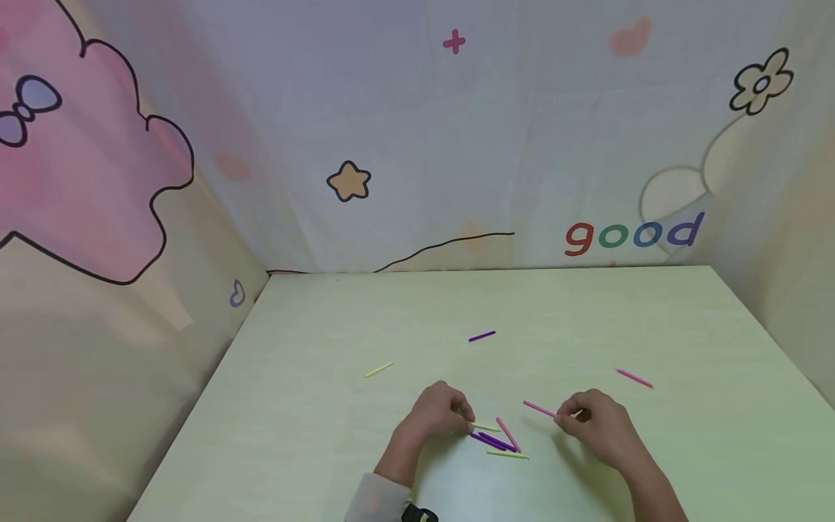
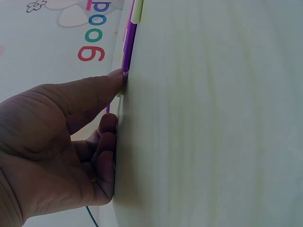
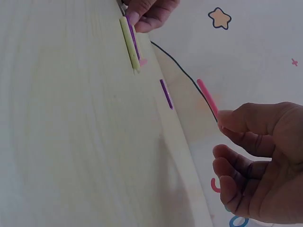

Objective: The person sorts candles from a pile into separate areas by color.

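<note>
A yellow stick (image 1: 378, 370) lies at left. The left hand (image 1: 438, 412) touches the left end of a stick cluster (image 1: 497, 440); whether it pinches any is unclear. Right of that, the right hand (image 1: 600, 428) pinches a raised pink stick (image 1: 538, 408). The step seems to be gathering; next probably calls for lowering it alongside.

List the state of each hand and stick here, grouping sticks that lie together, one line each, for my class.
Held pink stick: raised off the table.
Right hand: pinching the held pink stick.
Grouped sticks: two yellow, two purple, one pink, lying close together.
Left hand: at the grouped sticks' left end; grip unclear.
Lone purple stick: lying apart, untouched.
Lone yellow stick: lying apart, untouched.
Lone pink stick: lying apart, untouched.
</note>
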Available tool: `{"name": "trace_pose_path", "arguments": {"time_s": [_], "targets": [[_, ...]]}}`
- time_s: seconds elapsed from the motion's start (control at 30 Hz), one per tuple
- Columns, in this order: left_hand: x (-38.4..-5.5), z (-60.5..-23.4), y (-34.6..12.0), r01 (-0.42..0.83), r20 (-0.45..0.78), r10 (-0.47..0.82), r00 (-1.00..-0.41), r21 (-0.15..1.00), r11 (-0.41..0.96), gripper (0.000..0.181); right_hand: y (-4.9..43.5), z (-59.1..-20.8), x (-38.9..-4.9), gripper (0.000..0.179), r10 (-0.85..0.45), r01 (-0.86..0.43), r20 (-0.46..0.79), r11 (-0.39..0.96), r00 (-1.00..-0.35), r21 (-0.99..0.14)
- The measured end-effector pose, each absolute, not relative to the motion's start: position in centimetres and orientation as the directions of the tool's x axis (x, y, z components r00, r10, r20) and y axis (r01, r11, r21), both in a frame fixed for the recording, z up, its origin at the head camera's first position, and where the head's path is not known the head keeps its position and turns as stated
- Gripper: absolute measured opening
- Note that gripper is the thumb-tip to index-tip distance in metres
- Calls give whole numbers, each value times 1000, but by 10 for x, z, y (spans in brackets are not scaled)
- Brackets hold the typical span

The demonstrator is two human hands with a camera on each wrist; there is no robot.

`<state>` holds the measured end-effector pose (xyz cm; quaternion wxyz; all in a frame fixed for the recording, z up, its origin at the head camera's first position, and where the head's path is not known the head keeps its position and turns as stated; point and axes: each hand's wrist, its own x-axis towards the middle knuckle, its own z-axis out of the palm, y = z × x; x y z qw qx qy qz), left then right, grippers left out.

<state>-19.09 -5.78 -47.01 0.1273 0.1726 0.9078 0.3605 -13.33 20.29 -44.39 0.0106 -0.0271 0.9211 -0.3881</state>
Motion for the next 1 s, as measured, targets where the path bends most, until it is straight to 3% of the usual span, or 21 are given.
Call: {"name": "trace_pose_path", "arguments": {"time_s": [0.4,1.0], "targets": [[-189,-469,-59,223,-110,403,-909,687,691,12,234,-446,-132,5,-89,-115,74,719,-993,-686],[-188,-466,-59,221,-105,396,-912,688,691,12,288,-451,-134,9,-12,-52,67,774,-998,-631]]}}
